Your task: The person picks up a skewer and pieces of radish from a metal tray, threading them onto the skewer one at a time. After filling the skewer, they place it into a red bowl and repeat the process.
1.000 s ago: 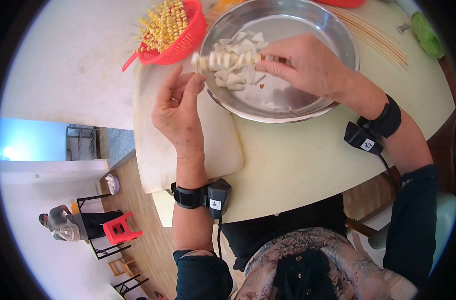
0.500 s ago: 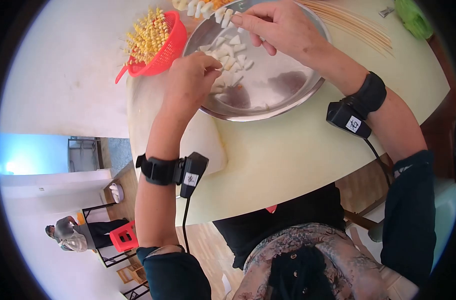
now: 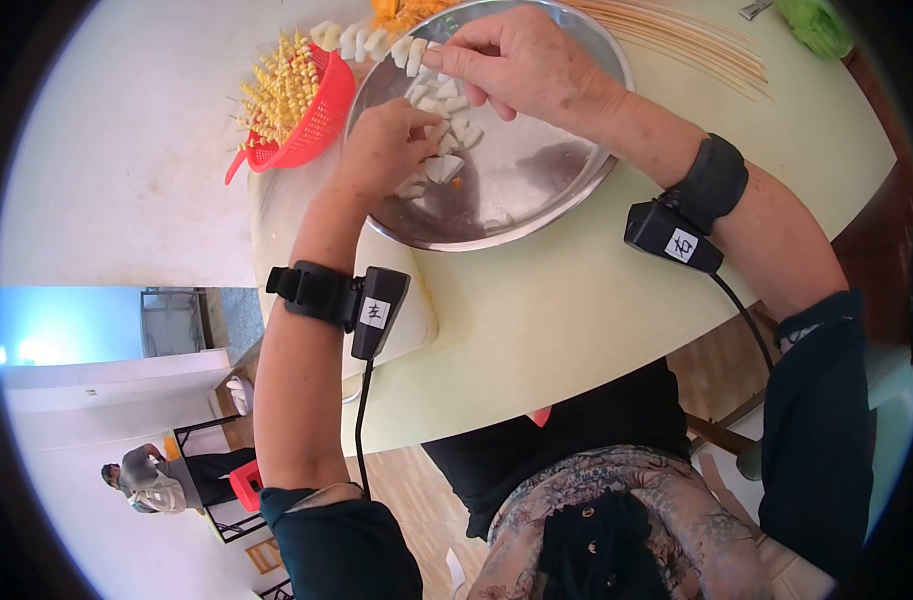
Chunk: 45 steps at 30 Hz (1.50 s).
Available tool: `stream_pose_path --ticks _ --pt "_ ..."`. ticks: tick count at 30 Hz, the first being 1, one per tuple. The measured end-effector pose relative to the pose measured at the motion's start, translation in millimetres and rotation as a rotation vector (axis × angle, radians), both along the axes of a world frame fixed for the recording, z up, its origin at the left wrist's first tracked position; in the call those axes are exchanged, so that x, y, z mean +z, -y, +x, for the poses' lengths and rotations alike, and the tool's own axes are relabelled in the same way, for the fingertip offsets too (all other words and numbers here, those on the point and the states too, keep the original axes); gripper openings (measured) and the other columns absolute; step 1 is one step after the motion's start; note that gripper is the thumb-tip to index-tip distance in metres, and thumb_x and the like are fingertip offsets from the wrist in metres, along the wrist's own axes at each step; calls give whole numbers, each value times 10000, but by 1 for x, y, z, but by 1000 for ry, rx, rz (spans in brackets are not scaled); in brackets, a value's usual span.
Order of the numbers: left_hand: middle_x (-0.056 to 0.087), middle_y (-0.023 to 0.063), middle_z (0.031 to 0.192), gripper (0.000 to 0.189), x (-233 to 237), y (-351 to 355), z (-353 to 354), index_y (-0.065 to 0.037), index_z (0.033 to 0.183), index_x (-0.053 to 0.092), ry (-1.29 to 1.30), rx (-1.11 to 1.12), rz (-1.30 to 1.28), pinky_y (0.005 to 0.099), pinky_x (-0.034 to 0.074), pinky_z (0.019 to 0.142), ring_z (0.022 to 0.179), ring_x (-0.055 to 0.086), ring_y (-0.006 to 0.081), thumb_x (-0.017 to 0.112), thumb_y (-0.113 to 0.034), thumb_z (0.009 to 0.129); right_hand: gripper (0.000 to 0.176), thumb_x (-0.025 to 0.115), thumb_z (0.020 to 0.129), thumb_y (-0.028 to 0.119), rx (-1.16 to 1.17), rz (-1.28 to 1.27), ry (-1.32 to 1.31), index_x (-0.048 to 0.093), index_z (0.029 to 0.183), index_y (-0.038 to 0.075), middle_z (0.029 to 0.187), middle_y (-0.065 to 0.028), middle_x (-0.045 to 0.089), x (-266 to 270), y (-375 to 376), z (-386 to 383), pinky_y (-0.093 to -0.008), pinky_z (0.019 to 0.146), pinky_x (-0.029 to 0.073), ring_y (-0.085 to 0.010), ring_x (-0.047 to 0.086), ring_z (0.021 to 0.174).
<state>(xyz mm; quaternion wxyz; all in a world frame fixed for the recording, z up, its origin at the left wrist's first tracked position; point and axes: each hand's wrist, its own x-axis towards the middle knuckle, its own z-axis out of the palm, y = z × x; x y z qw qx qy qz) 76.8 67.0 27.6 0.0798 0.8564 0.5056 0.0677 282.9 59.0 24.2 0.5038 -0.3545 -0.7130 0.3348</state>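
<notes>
My right hand (image 3: pixel 537 65) is closed on a skewer threaded with several white slices (image 3: pixel 372 43), held above the far left rim of a round steel basin (image 3: pixel 542 155). The stick itself is mostly hidden by the slices and my fingers. Inside the basin, cut white pieces (image 3: pixel 444 168) lie in a loose pile on the left side. Over that pile is my left hand (image 3: pixel 389 145), its thumb and fingers pinched together among the pieces. Whatever sits between those fingertips is hidden.
A red perforated basket (image 3: pixel 322 115) full of skewered yellow pieces (image 3: pixel 285 90) stands left of the basin. Bare sticks (image 3: pixel 687 40) lie at the back right, near something green (image 3: pixel 817 25). Orange pieces (image 3: pixel 407 12) are behind the basin. Another person (image 3: pixel 157 475) is far off at left.
The whole view has shifted slightly, with the basin appearing further left. My right hand still holds the skewer, and my left hand stays low over the white pieces.
</notes>
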Motion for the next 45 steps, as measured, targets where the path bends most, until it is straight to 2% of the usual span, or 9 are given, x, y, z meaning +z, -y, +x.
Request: stream_pose_path --ticks 12,21,26,29,33,35,36,38,45 --pt "539 5 771 358 6 -5 -8 -56 1085 643 79 64 -263 248 486 570 714 538 109 662 23 736 374 599 879 330 12 15 6 673 751 -14 576 -81 619 0 2 -1 -251 470 494 -123 596 489" --pt "541 11 777 367 3 -1 -9 -50 1085 642 25 -20 -185 269 478 660 727 548 117 625 49 732 370 602 872 325 -41 149 77 681 745 -13 552 -86 604 -3 -1 -3 -289 517 481 -149 573 495" --pt "556 97 838 279 -2 10 -7 -54 996 656 -52 -213 148 320 483 688 736 585 246 618 32 733 364 597 871 323 -58 205 69 681 745 -8 545 -94 598 -7 -3 -4 -297 521 471 -162 563 487" --pt "541 118 839 237 -2 15 -7 -43 955 647 -61 -120 120 344 479 700 747 577 293 623 24 729 363 597 870 321 -49 222 61 679 748 -10 544 -97 593 -4 0 -4 -302 521 463 -172 558 484" --pt "564 89 847 193 1 27 -10 -53 936 648 -38 -82 179 312 505 666 773 606 231 623 10 755 351 607 856 308 -52 244 80 669 747 -19 541 -109 578 -5 0 -4 -320 517 449 -195 541 477" --pt "620 74 881 141 4 38 -15 -20 941 637 342 111 84 269 530 625 802 644 181 624 -8 801 346 610 851 304 -72 302 77 665 746 -21 540 -116 571 -5 1 -3 -325 515 443 -205 533 474" --pt "620 74 881 141 7 44 -18 -20 941 637 337 111 86 269 530 625 802 644 181 624 -8 801 343 612 848 300 -38 192 68 662 746 -24 539 -126 561 0 7 -2 -330 510 436 -216 523 470" --pt "652 106 916 135 14 58 -26 23 972 613 961 328 -82 246 546 598 811 665 177 614 -18 843 340 614 845 297 5 87 50 659 747 -26 539 -136 551 5 13 -2 -335 506 429 -228 513 465" --pt "654 150 911 275 -13 94 -57 44 1128 573 1347 458 7 247 554 596 751 667 207 609 -42 869 302 613 838 277 172 215 302 654 745 -8 541 -147 538 -2 24 -5 -353 515 412 -257 487 471"
